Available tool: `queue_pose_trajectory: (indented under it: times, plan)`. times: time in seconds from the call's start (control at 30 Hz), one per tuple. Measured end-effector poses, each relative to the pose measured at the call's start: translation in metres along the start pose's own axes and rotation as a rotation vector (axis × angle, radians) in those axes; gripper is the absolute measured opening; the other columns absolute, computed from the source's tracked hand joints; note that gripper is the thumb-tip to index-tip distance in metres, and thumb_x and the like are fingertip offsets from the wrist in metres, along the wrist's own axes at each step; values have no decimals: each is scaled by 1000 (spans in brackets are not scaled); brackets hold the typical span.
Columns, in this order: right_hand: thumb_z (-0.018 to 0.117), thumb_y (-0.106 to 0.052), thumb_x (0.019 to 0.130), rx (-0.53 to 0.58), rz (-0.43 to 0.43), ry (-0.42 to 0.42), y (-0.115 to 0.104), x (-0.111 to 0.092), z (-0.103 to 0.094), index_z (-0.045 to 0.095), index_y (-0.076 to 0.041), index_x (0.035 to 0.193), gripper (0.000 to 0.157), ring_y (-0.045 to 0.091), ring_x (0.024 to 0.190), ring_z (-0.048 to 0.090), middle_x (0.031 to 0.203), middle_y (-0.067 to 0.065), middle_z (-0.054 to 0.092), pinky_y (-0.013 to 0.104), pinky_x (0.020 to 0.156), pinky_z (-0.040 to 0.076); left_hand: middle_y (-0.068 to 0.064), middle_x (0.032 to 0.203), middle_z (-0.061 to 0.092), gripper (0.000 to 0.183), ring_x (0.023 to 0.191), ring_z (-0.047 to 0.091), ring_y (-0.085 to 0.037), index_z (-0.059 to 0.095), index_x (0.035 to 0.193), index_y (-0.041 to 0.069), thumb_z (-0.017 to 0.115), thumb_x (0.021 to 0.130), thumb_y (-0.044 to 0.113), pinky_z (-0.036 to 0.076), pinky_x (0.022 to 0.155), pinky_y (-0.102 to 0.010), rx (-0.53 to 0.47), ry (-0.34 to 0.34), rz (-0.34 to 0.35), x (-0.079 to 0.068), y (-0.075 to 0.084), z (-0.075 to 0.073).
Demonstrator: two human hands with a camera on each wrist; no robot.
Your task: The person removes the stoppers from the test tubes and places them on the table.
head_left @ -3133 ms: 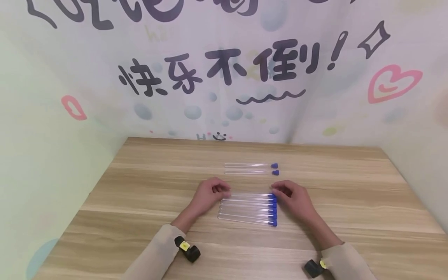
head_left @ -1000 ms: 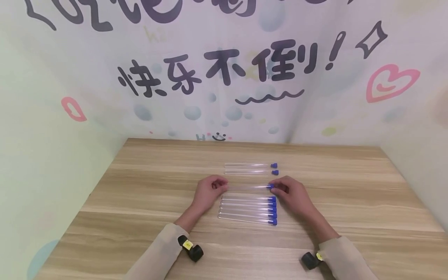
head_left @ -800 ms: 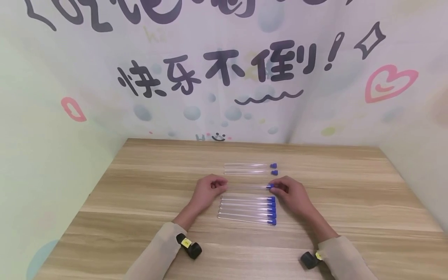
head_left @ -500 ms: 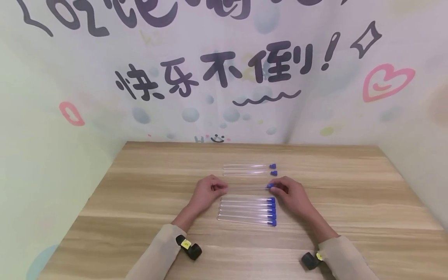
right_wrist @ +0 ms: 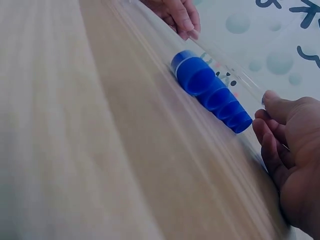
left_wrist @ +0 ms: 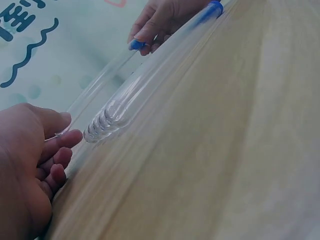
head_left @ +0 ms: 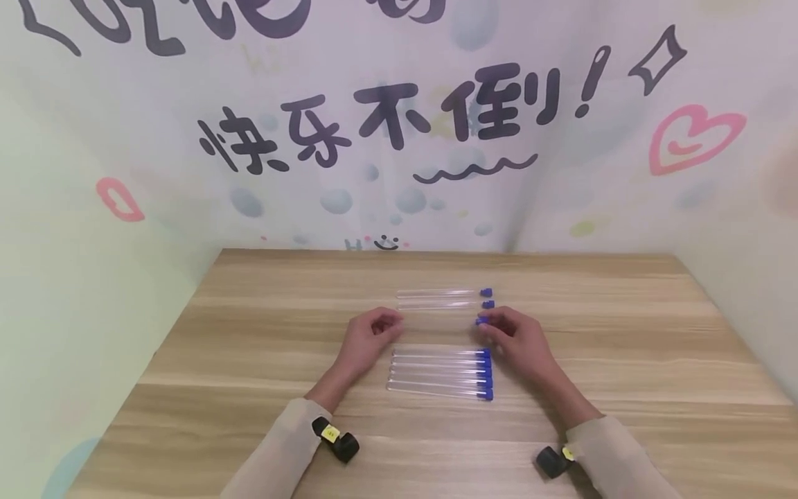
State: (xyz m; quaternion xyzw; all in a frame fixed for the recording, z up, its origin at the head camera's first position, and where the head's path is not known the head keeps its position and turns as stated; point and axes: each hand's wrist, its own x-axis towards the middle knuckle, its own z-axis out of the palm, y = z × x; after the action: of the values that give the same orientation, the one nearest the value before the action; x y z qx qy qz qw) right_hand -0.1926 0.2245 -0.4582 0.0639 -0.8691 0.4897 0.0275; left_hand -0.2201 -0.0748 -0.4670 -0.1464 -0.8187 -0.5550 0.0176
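The head view is bright and evenly lit, with a faint shadow beside the right forearm (head_left: pixel 570 395) and a pale sheen on the near tabletop (head_left: pixel 449 457). Thin white highlights streak the row of tubes (head_left: pixel 436 374) — there, the held tube (left_wrist: pixel 102 82) almost dissolves into the background. Both wrist views are dimmer and cooler — soft throughout, the tabletop's grain smeared.

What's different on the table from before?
The left hand and right hand, pinching one clear tube with a blue cap by its ends, moved it away from the near row of blue-capped clear tubes, toward the far pair of blue-capped clear tubes. The near row and far pair stayed put.
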Motion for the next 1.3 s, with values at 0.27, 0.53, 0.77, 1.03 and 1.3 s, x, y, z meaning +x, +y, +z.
queue_pose_trajectory:
  times: [0.27, 0.53, 0.77, 1.03, 1.3]
  plan:
    - [70, -35, 87, 36, 62, 21, 1, 10, 0, 68, -19, 108, 27, 20, 87, 59, 96, 1, 66, 29, 73, 51, 4, 84, 66, 15, 74, 58, -14, 72, 99, 12, 75, 84, 16, 48, 65, -26, -29, 54, -18, 6, -1, 6]
    - [71, -31, 87, 15, 76, 66, 4, 7, 0, 69, -16, 107, 25, 21, 85, 57, 93, 2, 65, 25, 69, 50, 4, 83, 67, 15, 74, 59, -15, 73, 97, 13, 76, 82, 15, 49, 66, -27, -51, 60, -28, 8, 2, 10]
    - [72, -32, 86, 31, 47, 99, 1, 5, 0, 71, -16, 105, 25, 22, 83, 55, 92, 2, 65, 23, 65, 47, 4, 83, 66, 15, 73, 58, -15, 73, 97, 13, 76, 83, 16, 48, 65, -26, -64, 73, -17, 10, 3, 11]
    - [73, -28, 86, 42, 37, 129, -2, 6, 9, 71, -16, 103, 21, 20, 82, 55, 91, 1, 66, 23, 64, 47, 4, 79, 65, 12, 70, 57, -15, 73, 94, 15, 76, 82, 15, 47, 62, -25, -34, 90, -2, 6, 2, 4]
    - [73, -29, 86, 22, 44, 141, -2, 8, 9, 71, -17, 102, 20, 19, 83, 56, 93, -1, 67, 23, 64, 47, 3, 75, 63, 12, 65, 54, -15, 73, 92, 14, 77, 81, 15, 44, 57, -23, -39, 76, 33, 7, 1, 3]
